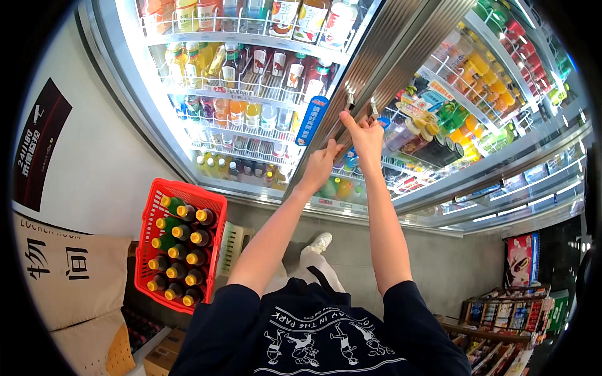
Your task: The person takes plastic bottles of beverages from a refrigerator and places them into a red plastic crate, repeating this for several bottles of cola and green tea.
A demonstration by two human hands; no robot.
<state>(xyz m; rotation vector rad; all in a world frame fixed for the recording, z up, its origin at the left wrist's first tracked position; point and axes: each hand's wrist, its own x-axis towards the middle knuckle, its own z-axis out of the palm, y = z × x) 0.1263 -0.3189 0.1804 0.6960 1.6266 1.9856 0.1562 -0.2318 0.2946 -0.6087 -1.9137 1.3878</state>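
In front of me stands a lit display refrigerator with metal-framed glass doors. My left hand [319, 165] is at the left door's ribbed metal frame [339, 96], its fingers curled at the frame's edge. Higher up, my right hand [367, 138] has its fingers bent around the edge of the right door's frame [400, 70], the thumb pointing up and left. Small metal fittings [374, 109] sit on the frames just above my hands. Whether the doors are fully closed, I cannot tell. Shelves of bottled drinks [244, 115] show behind the left glass.
A red plastic basket [218, 235] full of yellow-capped bottles [178, 251] stands at my left, above a pale crate [230, 244]. Cardboard boxes [164, 352] and a hanging cloth [80, 282] are at lower left. A snack rack [501, 315] stands at lower right.
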